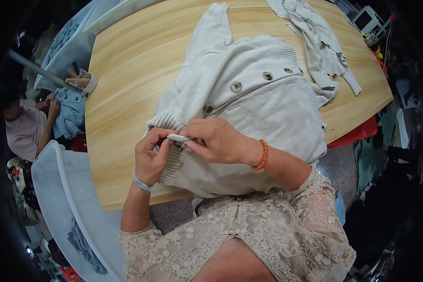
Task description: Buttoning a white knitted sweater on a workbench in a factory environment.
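A cream knitted cardigan [272,113] with dark-centred round buttons lies spread on the table in front of me. At its near left ribbed edge, my left hand [152,157] is closed, pinching a folded bit of the knit between thumb and fingers. My right hand [221,141] is closed close beside it, fingertips at the same fold. A thin, shiny needle-like tool [182,146] sticks out below the right fingertips; its exact kind is too small to make out.
The wooden table [127,75] carries a second cream knit garment [317,42] at the far right. A cup of tools [87,82] stands at its left edge. White bins [56,188] flank the left side, where another person [26,127] handles a blue garment [69,113].
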Tool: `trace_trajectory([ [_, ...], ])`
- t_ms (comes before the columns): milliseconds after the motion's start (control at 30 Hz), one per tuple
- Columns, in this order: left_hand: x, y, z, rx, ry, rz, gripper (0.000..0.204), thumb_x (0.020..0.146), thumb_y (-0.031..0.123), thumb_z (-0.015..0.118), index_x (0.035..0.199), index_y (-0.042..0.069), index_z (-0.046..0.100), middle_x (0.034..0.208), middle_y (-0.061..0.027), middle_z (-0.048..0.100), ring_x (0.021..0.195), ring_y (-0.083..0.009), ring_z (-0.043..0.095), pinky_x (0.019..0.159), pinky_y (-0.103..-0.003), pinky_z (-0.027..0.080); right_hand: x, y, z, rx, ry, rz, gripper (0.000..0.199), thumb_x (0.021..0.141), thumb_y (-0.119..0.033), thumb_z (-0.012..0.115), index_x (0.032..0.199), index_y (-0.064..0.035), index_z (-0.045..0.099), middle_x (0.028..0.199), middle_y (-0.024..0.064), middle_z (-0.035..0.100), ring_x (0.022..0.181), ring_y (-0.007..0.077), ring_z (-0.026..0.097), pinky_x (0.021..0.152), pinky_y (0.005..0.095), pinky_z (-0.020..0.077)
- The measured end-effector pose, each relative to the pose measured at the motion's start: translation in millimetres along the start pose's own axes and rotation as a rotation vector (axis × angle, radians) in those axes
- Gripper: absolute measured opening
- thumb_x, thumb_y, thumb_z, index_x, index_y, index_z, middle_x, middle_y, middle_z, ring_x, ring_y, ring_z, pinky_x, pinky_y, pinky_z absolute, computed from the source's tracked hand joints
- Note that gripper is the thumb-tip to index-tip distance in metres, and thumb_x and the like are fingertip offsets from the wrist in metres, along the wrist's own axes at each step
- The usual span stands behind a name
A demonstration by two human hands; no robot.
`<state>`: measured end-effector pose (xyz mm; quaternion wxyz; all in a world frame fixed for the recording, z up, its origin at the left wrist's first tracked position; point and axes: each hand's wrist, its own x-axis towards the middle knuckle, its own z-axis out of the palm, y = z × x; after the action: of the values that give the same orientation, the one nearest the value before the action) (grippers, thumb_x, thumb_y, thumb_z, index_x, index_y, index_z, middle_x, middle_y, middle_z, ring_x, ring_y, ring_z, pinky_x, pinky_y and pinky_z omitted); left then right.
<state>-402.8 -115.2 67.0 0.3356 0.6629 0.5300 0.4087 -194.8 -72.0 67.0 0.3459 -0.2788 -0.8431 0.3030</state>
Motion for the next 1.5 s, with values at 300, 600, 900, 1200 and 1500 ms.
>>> trace_trajectory([
  [300, 15.7, 31.8, 13.2, 0.588, 0.304, 0.398, 0.033, 0.076, -0.008, 0.064, 0.107, 0.003, 0.063, 0.099, -0.0131, 0.060, 0.090, -0.0278, 0.057, 0.078, -0.035, 0.047, -21.8, 21.5, -32.6, -0.276, -0.040, 0.155, 0.013, 0.083, -0.012, 0.066, 0.092, -0.0049, 0.061, 0.085, 0.0100, 0.061, 0.073, 0.0304, 0.063, 0.061, 0.0374, 0.0499],
  [600, 29.7, 7.3, 42.1, 0.506, -0.116, 0.375, 0.021, 0.068, 0.008, 0.069, 0.088, 0.011, 0.061, 0.077, -0.0075, 0.061, 0.075, -0.0291, 0.057, 0.069, -0.041, 0.039, -26.1, 11.7, -32.4, -0.264, -0.053, 0.108, 0.021, 0.080, -0.005, 0.065, 0.100, -0.0060, 0.060, 0.095, 0.0114, 0.059, 0.074, 0.0323, 0.063, 0.060, 0.0391, 0.0509],
  [900, 37.5, 1.7, 50.7, 0.396, -0.224, 0.261, 0.016, 0.072, 0.007, 0.063, 0.088, 0.003, 0.058, 0.087, -0.0130, 0.058, 0.086, -0.0300, 0.058, 0.071, -0.039, 0.046, -33.3, 11.9, -33.2, -0.146, 0.020, 0.060, 0.015, 0.079, -0.001, 0.064, 0.092, -0.0039, 0.059, 0.086, 0.0131, 0.059, 0.071, 0.0340, 0.061, 0.061, 0.0404, 0.0495],
  [1200, 79.2, -6.2, 97.6, 0.470, -0.105, 0.083, 0.020, 0.077, 0.010, 0.066, 0.096, 0.005, 0.063, 0.095, -0.0177, 0.061, 0.089, -0.0374, 0.060, 0.079, -0.043, 0.050, -37.7, 21.5, -32.7, -0.181, 0.014, 0.095, 0.018, 0.076, 0.001, 0.065, 0.093, -0.0007, 0.058, 0.082, 0.0169, 0.059, 0.070, 0.0346, 0.061, 0.061, 0.0401, 0.0483],
  [1500, 81.4, -7.5, 77.5, -0.455, -0.272, -0.277, 0.012, 0.079, 0.007, 0.075, 0.082, -0.003, 0.069, 0.074, -0.0045, 0.069, 0.064, -0.0077, 0.061, 0.056, -0.022, 0.050, -38.5, 22.2, -28.6, -0.134, 0.211, 0.160, 0.032, 0.078, 0.002, 0.066, 0.108, -0.0029, 0.056, 0.090, 0.0157, 0.063, 0.076, 0.0336, 0.065, 0.063, 0.0398, 0.0527],
])
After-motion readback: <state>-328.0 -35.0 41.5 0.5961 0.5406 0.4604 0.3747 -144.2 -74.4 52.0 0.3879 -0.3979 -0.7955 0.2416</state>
